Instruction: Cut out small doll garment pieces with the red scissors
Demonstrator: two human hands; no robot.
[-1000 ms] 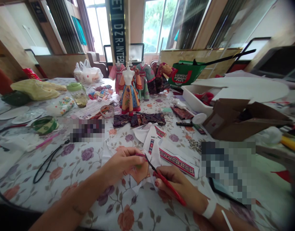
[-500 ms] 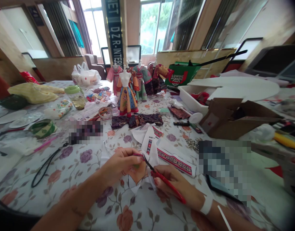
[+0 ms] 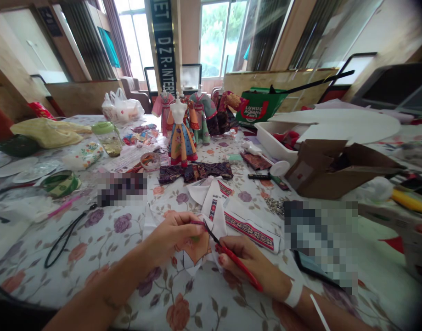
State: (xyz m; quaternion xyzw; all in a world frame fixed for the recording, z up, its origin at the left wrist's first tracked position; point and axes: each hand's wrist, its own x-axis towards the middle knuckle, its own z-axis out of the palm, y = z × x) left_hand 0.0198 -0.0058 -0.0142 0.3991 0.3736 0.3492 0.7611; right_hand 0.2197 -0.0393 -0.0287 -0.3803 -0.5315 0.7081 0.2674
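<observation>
My left hand is closed, pinching an orange-and-white piece of fabric near the table's front edge. My right hand is closed round red-handled scissors, whose dark blades point up-left into the fabric beside my left fingertips. White cloth strips with red embroidered trim lie just beyond both hands on the floral tablecloth.
A doll mannequin in an orange skirt stands mid-table with other dressed dolls behind. A brown cardboard box, white tray and green bag are at right. A green-lidded jar, tape roll and black cord lie left.
Both hands hold almost the same pose; the scissor blades have shifted slightly left against the fabric. The view has tilted a little.
</observation>
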